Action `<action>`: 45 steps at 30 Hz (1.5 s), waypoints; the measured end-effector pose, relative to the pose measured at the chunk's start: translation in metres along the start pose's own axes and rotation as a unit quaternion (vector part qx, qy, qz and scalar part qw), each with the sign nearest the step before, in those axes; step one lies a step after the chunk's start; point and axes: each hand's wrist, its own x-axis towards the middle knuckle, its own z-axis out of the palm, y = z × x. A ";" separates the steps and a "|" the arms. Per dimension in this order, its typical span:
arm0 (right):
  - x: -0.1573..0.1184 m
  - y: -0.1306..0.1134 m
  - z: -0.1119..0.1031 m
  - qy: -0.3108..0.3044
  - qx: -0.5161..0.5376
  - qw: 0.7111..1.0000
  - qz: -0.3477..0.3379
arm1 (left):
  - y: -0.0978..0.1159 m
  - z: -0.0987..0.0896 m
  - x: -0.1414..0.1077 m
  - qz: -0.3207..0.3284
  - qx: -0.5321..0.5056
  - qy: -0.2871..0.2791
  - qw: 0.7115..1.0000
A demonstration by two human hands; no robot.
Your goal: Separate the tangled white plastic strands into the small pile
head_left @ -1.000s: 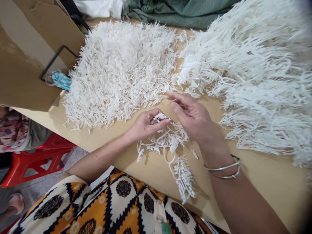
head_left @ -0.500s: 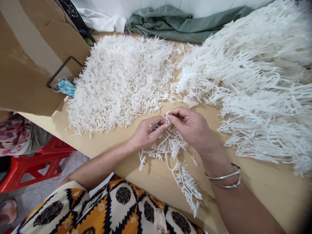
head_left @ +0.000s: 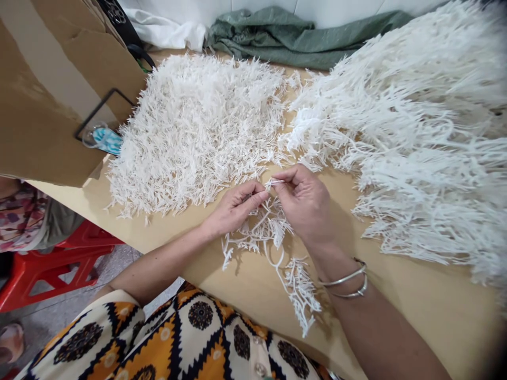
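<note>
Strands (head_left: 278, 228), white, branching, between left hand (head_left: 236, 207) and right hand (head_left: 309, 205)

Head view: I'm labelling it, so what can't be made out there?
All in the head view:
Left hand: palm hidden by the hand's back.
Right hand: lower fingers hidden by the hand.
White strand: too small to tell if knotted.
White heap at right: cut off by the right edge, blurred there.
Cardboard box: cut off by the left edge.

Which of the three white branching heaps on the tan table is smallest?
The sparse, stringy white heap below the left hand and right hand; the shaggy left heap and shaggy right heap are far broader and denser.
</note>
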 end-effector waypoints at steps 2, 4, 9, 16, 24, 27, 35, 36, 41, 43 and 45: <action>0.006 0.007 -0.003 0.030 -0.008 1.000 -0.005 | 0.000 0.000 -0.003 0.015 -0.013 -0.034 0.999; 0.012 0.015 -0.010 0.068 -0.011 0.998 -0.001 | 0.000 0.002 -0.007 0.021 -0.023 -0.065 0.997; 0.013 0.016 -0.021 0.046 0.052 0.998 0.010 | -0.001 0.007 -0.010 0.012 -0.023 -0.025 0.999; -0.003 -0.009 -0.018 -0.118 0.057 0.991 0.006 | -0.004 0.009 -0.007 0.006 -0.026 0.023 0.999; 0.006 0.002 -0.019 -0.024 -0.082 0.996 -0.031 | -0.003 0.007 -0.011 0.057 0.003 -0.080 0.995; 0.008 0.007 -0.021 0.002 -0.040 0.999 0.003 | -0.004 0.009 -0.013 0.043 -0.007 -0.077 0.996; 0.001 -0.011 -0.024 -0.110 0.036 0.993 -0.011 | -0.010 0.011 -0.011 0.024 -0.011 -0.008 1.000; 0.000 -0.012 -0.024 -0.126 0.030 0.991 -0.033 | -0.010 0.011 -0.011 0.032 0.000 -0.006 0.999; -0.004 -0.013 -0.014 -0.132 0.013 0.990 -0.039 | -0.008 0.009 -0.008 0.049 0.021 -0.015 0.998; -0.005 -0.013 -0.009 -0.113 0.029 0.993 -0.008 | -0.006 0.007 -0.006 0.048 0.016 -0.022 0.998; -0.006 -0.013 -0.003 -0.094 0.070 0.993 0.016 | -0.005 0.004 -0.004 0.047 0.003 -0.024 0.999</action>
